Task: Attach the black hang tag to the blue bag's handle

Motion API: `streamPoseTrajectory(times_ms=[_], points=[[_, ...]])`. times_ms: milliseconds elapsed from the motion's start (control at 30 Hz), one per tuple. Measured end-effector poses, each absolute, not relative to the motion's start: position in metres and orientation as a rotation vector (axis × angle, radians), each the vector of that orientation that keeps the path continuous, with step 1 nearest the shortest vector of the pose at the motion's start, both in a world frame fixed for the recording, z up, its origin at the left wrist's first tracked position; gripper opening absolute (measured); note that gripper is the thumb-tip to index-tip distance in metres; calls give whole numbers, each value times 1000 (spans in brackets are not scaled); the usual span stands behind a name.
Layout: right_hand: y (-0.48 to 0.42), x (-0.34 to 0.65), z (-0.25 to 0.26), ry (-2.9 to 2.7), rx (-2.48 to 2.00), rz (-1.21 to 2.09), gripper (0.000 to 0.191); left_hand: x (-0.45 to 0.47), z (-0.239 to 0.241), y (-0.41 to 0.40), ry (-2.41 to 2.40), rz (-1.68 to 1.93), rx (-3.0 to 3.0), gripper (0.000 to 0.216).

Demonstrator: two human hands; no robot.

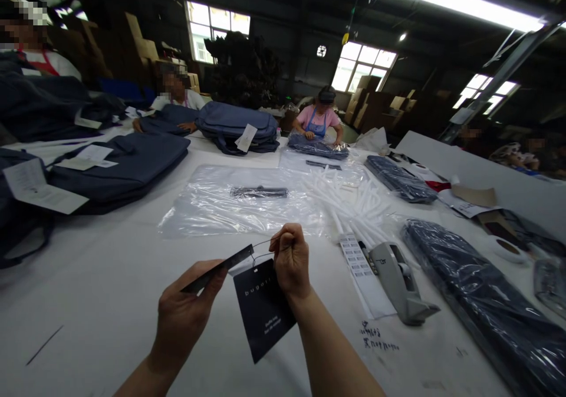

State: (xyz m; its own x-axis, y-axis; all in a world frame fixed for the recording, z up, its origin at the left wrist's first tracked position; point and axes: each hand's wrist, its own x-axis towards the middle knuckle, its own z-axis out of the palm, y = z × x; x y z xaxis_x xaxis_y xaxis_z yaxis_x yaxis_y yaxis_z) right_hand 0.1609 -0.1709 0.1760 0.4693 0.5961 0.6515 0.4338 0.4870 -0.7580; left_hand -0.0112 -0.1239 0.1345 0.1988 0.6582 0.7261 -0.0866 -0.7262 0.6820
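Observation:
My left hand (188, 311) pinches a thin dark card tag (219, 269) by its lower end, seen edge-on. My right hand (289, 258) is closed in a pinch on a thin black string (260, 245) that runs to the tags. A second dark blue hang tag (263, 308) with small pale lettering hangs below the string, between my two hands, above the white table (97, 302).
Clear plastic bags (239, 199) lie ahead, with a pile of white plastic tubes (354, 199) to their right. A grey tape dispenser (400, 279), a label strip and bagged navy bags (481, 299) sit right. Navy bags with paper tags lie left. Other people work at the far end.

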Motion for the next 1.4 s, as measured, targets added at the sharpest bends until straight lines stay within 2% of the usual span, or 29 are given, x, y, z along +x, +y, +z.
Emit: streamPoseTrajectory(times_ms=[167,300,500,600,700,767,967,1167,1400], points=[[-183,167,195,-1187,-1309,-10,30,-10,136,-116,582,1508,1817,10],[-190,161,197,-1176,-1371,195,30,-6,138,-109,709,1380,1668,21],[-199,148,193,-1346,-1621,45,30,-8,141,-97,681,1529,2016,16],[-201,148,194,-1344,-1579,163,30,-10,144,-93,647,1533,2059,13],[-202,152,192,-1415,-1556,-16,29,-13,151,-90,643,1434,2032,14],[-203,156,189,-1448,-1512,-17,28,-16,155,-88,669,1372,2058,19],[-206,153,178,-1319,-1477,433,33,-21,161,-90,1000,1111,1865,42],[-206,139,169,-1203,-1004,811,34,-11,156,-100,804,938,1425,59],[-199,135,151,-1144,-744,563,29,-4,151,-106,672,1020,1253,54]])
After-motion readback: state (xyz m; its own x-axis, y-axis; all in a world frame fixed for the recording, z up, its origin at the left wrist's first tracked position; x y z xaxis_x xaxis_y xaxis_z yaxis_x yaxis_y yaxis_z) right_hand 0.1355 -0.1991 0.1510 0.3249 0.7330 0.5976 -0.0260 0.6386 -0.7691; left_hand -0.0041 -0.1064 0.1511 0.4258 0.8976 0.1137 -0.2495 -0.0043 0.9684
